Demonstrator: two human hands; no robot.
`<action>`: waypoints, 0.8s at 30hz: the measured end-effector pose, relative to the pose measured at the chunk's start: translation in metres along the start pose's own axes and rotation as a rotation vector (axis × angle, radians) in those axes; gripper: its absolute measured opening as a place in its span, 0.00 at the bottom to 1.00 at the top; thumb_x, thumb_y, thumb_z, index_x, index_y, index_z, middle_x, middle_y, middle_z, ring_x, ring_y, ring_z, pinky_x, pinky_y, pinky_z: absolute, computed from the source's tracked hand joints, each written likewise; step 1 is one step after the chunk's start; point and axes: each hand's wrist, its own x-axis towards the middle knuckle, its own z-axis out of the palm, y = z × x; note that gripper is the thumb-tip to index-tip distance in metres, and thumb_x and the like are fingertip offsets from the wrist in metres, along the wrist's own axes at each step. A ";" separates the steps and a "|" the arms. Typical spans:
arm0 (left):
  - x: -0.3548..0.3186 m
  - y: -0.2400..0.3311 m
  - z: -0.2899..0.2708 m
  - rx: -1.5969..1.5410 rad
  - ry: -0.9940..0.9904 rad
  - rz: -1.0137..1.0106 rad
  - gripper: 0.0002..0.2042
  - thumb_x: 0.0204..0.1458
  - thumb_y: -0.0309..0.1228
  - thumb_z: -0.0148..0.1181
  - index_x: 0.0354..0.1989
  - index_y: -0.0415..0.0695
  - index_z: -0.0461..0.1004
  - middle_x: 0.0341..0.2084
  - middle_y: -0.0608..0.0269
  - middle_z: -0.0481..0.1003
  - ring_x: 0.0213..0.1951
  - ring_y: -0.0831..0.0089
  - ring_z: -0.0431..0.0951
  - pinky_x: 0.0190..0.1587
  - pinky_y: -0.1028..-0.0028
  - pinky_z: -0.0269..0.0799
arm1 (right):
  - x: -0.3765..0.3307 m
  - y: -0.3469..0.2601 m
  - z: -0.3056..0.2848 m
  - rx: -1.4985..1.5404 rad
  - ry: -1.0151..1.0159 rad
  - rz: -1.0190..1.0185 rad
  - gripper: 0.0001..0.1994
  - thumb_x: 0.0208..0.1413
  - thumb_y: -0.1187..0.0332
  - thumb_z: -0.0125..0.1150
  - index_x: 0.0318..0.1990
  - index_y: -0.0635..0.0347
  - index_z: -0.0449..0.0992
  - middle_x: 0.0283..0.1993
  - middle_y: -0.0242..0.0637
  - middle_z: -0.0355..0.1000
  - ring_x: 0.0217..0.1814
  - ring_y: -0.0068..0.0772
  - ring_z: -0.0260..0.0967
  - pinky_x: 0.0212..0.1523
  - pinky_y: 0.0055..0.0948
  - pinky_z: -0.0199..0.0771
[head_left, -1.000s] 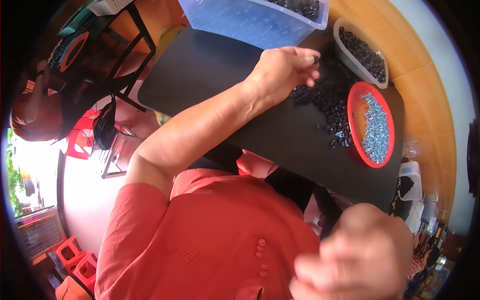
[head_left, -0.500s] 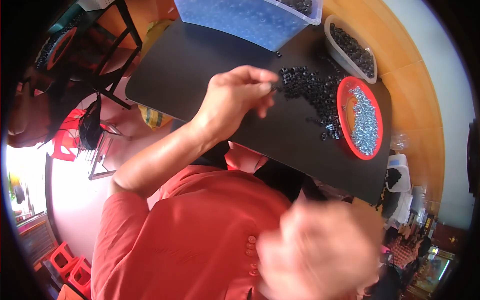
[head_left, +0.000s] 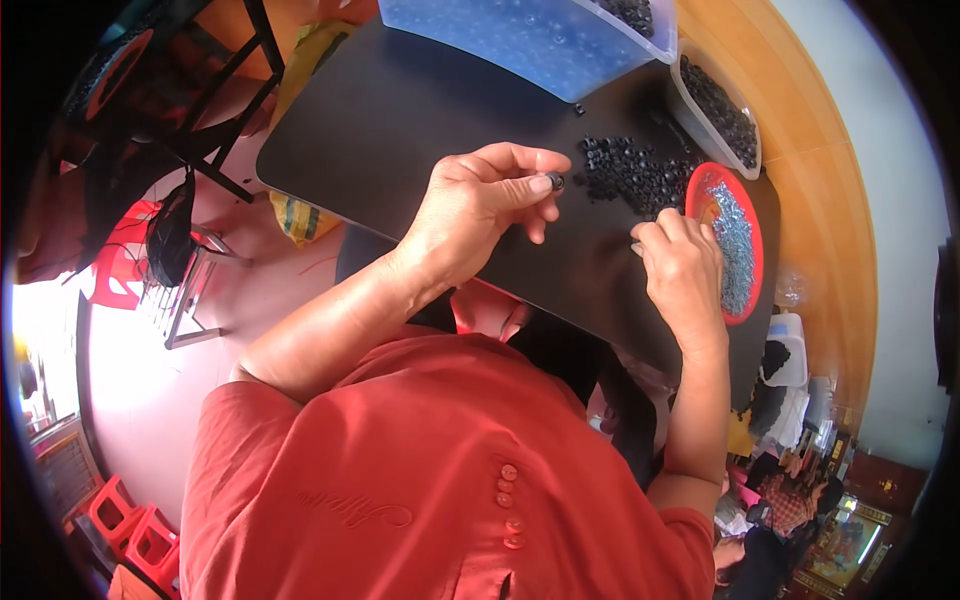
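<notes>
My left hand (head_left: 478, 195) is held over the black table (head_left: 370, 130), pinching a small round black plastic part (head_left: 556, 181) between thumb and forefinger. Just right of it lies a loose pile of similar black parts (head_left: 625, 172). Bent over the table's right side, my right hand (head_left: 682, 262) has its fingertips pressed together. A tiny dark spot shows at them, too small to name. Close by that hand is a red plate (head_left: 759, 250) bearing many small silvery metal pieces (head_left: 738, 255), partly covered by the hand.
A large translucent blue bin (head_left: 520, 45) stands at the table's far edge. Beside it, a clear tub (head_left: 699, 115) holds more black parts. A black-framed stand is at the far left; red plastic stools (head_left: 150, 540) are at the lower left. A wall borders the right side.
My right hand has come from a blur in front of my shirt to the table beside the red plate. My left hand keeps its pinch on the black part, now more plainly seen.
</notes>
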 end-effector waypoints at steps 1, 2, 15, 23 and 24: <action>0.000 0.000 0.000 0.006 0.004 0.006 0.09 0.61 0.22 0.56 0.47 0.33 0.76 0.34 0.57 0.76 0.33 0.71 0.77 0.33 0.74 0.74 | 0.000 0.001 0.000 -0.035 -0.004 -0.003 0.08 0.49 0.77 0.63 0.38 0.59 0.77 0.33 0.38 0.71 0.34 0.46 0.70 0.36 0.42 0.68; 0.000 -0.001 0.000 -0.011 0.003 0.003 0.08 0.60 0.22 0.57 0.46 0.33 0.76 0.34 0.57 0.76 0.32 0.72 0.77 0.33 0.74 0.75 | 0.001 0.001 0.000 -0.032 0.003 -0.006 0.08 0.49 0.77 0.63 0.38 0.59 0.77 0.33 0.38 0.71 0.34 0.46 0.70 0.36 0.42 0.68; 0.002 -0.005 0.003 -0.044 0.045 0.020 0.07 0.61 0.23 0.56 0.45 0.33 0.74 0.38 0.56 0.76 0.35 0.70 0.78 0.34 0.72 0.76 | 0.061 -0.050 0.016 1.182 0.230 0.272 0.05 0.57 0.81 0.61 0.41 0.67 0.76 0.39 0.29 0.72 0.40 0.18 0.71 0.44 0.18 0.71; 0.002 -0.005 0.000 -0.053 0.009 0.036 0.06 0.61 0.22 0.55 0.44 0.34 0.74 0.35 0.56 0.77 0.33 0.70 0.78 0.35 0.72 0.76 | 0.070 -0.060 -0.002 0.785 0.241 0.049 0.08 0.54 0.83 0.61 0.41 0.67 0.76 0.35 0.37 0.72 0.36 0.26 0.72 0.35 0.23 0.71; 0.002 -0.005 -0.001 -0.057 0.005 0.033 0.06 0.61 0.22 0.55 0.44 0.33 0.74 0.34 0.56 0.78 0.32 0.70 0.78 0.35 0.72 0.76 | 0.071 -0.059 -0.003 0.668 0.247 -0.020 0.08 0.53 0.84 0.60 0.41 0.67 0.76 0.35 0.38 0.72 0.35 0.26 0.72 0.34 0.24 0.71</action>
